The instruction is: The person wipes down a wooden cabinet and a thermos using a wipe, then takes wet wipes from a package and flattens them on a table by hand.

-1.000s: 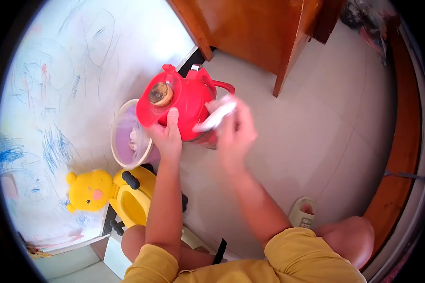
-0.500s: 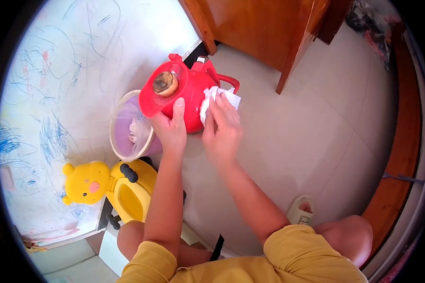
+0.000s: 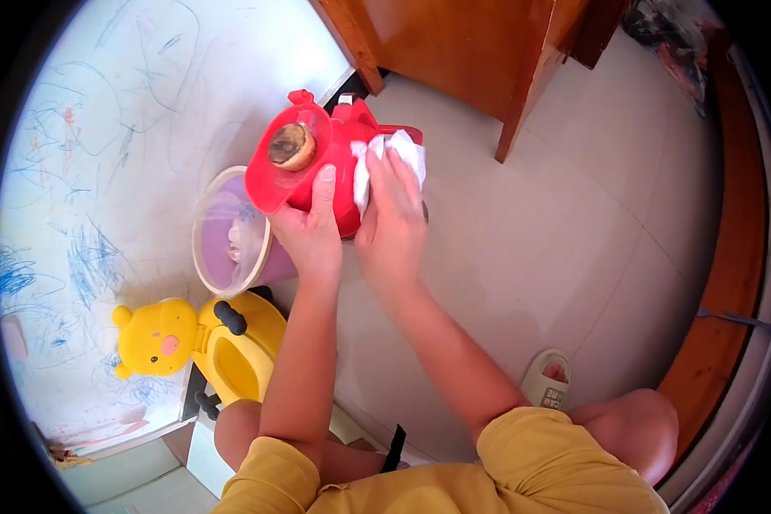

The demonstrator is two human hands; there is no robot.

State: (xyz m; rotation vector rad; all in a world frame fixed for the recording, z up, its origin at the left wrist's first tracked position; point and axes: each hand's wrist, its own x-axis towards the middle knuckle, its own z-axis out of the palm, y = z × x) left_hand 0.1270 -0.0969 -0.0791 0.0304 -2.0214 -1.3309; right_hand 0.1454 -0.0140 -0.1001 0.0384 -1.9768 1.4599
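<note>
A red thermos jug (image 3: 341, 154) is held up and tilted, its spout end towards the left. A stained, cork-like stopper (image 3: 292, 148) sits in its mouth. My left hand (image 3: 311, 237) grips the jug near the spout, thumb on top and the other fingers hidden behind it. My right hand (image 3: 392, 227) is closed on a crumpled white tissue (image 3: 409, 157) and presses it against the jug's side near the handle.
Below the jug stands a lined purple bin (image 3: 274, 264) with white scraps inside. A yellow bear-faced child's potty (image 3: 247, 343) is beside it. The scribbled wall (image 3: 103, 171) rises on the left; wooden furniture (image 3: 454, 51) stands ahead. A bag (image 3: 672, 51) lies far right.
My right hand and the tissue have slid slightly up and left along the jug's side. The jug has shifted a little left, still in my left hand.
</note>
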